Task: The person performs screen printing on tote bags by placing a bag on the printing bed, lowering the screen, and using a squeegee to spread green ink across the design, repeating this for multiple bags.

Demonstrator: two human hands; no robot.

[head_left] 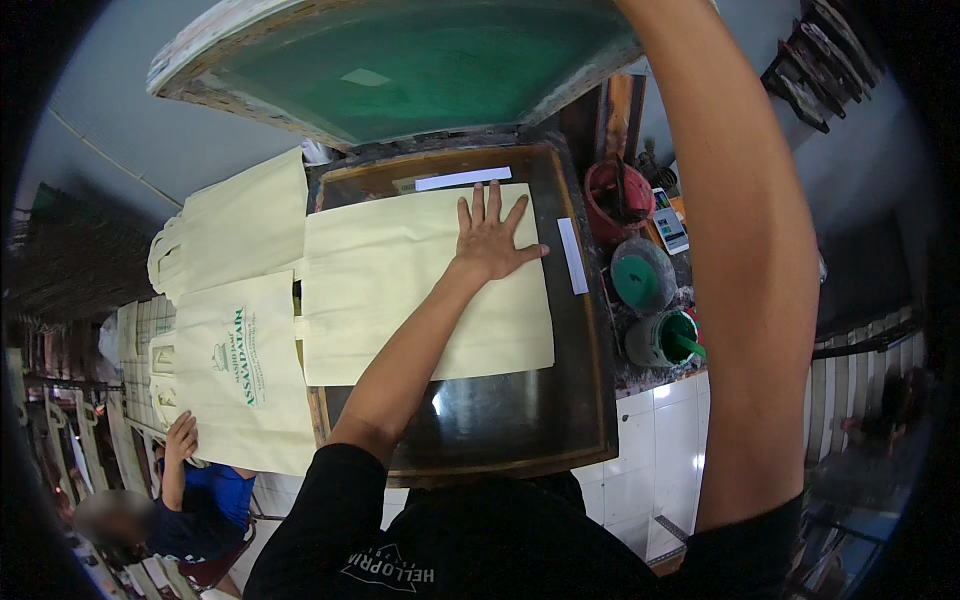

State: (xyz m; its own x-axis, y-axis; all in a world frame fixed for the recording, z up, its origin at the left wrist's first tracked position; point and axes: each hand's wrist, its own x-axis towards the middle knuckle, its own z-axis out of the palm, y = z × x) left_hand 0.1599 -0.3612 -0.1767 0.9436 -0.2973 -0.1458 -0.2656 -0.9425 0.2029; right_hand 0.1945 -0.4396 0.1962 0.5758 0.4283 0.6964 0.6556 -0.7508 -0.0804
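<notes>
My left hand [490, 245] lies flat with fingers spread on a plain cream fabric bag [400, 300], near its far right corner. The bag rests on a dark glossy board [500, 415] with a wooden border. White strips, one beyond the bag's far edge [463, 178] and one to its right [572, 256], lie on the board. Above the far side, a screen-printing frame [400, 85] with green mesh is tilted up. My right forearm [745, 220] stretches up past the frame's right side; the hand itself is beyond the picture's top edge.
At left, a co-worker's hand [181, 437] holds a cream bag with green print [240, 370]. Another plain bag [245, 225] lies behind it. On the right stand a red bucket [603, 200], a bowl of green ink [637, 280], an ink tub [650, 342] and a phone [670, 220].
</notes>
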